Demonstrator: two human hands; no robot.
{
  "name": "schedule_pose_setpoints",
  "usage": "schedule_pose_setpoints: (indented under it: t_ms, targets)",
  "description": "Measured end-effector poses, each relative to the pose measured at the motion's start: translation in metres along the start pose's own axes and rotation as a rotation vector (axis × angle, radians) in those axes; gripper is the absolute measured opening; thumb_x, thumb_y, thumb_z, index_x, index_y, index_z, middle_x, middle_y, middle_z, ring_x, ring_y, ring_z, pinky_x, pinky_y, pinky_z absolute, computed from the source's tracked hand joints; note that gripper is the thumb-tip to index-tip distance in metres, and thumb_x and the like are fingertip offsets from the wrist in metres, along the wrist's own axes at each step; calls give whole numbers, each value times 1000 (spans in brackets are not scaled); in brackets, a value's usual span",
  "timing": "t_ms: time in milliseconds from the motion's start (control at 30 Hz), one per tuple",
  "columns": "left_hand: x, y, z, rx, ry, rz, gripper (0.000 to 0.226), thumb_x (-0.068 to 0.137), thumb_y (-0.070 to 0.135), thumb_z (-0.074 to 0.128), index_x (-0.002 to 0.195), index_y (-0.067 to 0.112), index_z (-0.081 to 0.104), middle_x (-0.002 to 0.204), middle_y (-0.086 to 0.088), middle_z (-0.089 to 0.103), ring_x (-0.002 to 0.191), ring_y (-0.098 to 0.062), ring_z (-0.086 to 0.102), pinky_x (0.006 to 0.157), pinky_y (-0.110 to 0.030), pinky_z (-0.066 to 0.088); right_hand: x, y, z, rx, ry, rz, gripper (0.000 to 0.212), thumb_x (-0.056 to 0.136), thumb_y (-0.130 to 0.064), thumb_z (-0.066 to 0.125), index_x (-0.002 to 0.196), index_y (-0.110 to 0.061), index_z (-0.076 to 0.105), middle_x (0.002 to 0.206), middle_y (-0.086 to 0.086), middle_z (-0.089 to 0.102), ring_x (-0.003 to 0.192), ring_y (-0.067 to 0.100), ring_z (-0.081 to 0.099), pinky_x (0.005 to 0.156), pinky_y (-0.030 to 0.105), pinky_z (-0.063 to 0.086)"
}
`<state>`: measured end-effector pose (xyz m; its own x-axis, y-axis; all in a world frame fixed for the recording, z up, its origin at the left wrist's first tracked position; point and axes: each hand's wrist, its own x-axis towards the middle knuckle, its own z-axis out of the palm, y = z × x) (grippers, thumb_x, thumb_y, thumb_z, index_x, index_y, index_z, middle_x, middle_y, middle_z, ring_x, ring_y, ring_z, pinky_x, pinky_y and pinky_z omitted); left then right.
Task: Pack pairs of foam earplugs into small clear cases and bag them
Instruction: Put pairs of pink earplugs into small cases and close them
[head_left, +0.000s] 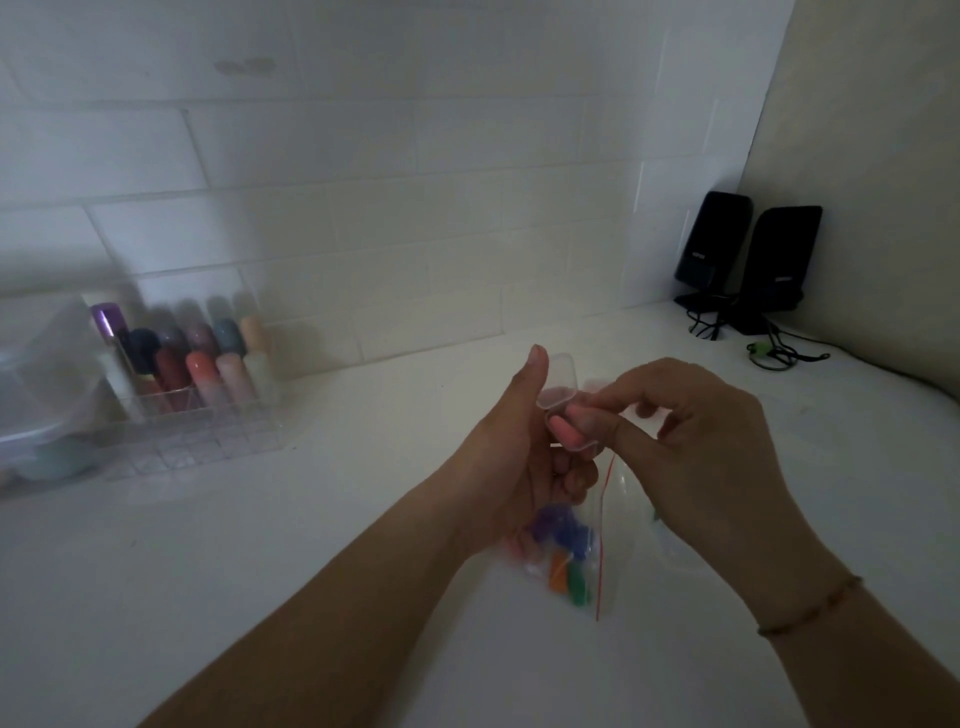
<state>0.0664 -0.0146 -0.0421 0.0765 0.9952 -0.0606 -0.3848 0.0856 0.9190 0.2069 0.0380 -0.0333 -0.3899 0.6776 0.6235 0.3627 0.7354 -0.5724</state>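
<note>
- While my left hand (511, 452) grips an open clear case (563, 410) above the white counter (260, 571), thumb raised, a pink earplug (566, 431) lies inside it.
- My right hand (696, 441) pinches at the case's edge, fingers curled.
- Under both hands lies a clear bag (597, 545) of colored earplugs (563, 551).
- Far left: a clear organizer (197, 410); far right: two black speakers (748, 260).

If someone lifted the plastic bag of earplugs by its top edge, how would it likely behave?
The plastic bag is thin film, so it would probably sag. The earplugs inside look like light foam and would likely bunch at the bottom.
</note>
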Motion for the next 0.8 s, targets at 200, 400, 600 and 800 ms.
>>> schedule_pose_setpoints:
  t_ms: [200,400,600,800]
  targets:
    - [1,5,-5,-144,14,-39,74,89,73,23,89,8,59,68,-8,40,55,-17,33,53,-26,23,2,2,-1,156,86,-1,19,93,-37,55,87,-31,71,84,-13,65,76,4,59,63,9,40]
    - [-6,6,-5,175,70,55,26,79,18,55,105,15,59,68,-2,47,53,-16,41,51,-27,32,6,0,-7,370,52,282,29,95,-39,45,87,-28,70,73,-3,68,60,5,58,56,23,44]
    - [-10,1,-6,721,-1,327,50,102,14,45,138,30,14,87,18,62,67,0,57,70,-17,44,3,-5,-9,172,-284,226,38,71,-63,56,93,-37,72,85,-24,70,75,0,64,65,12,49]
    - [-10,-2,-9,842,-69,427,42,103,15,39,132,30,13,110,-1,63,102,-13,64,89,-28,51,-1,-4,0,385,-214,311,10,82,-17,73,87,-25,72,79,-7,74,76,9,69,71,23,56]
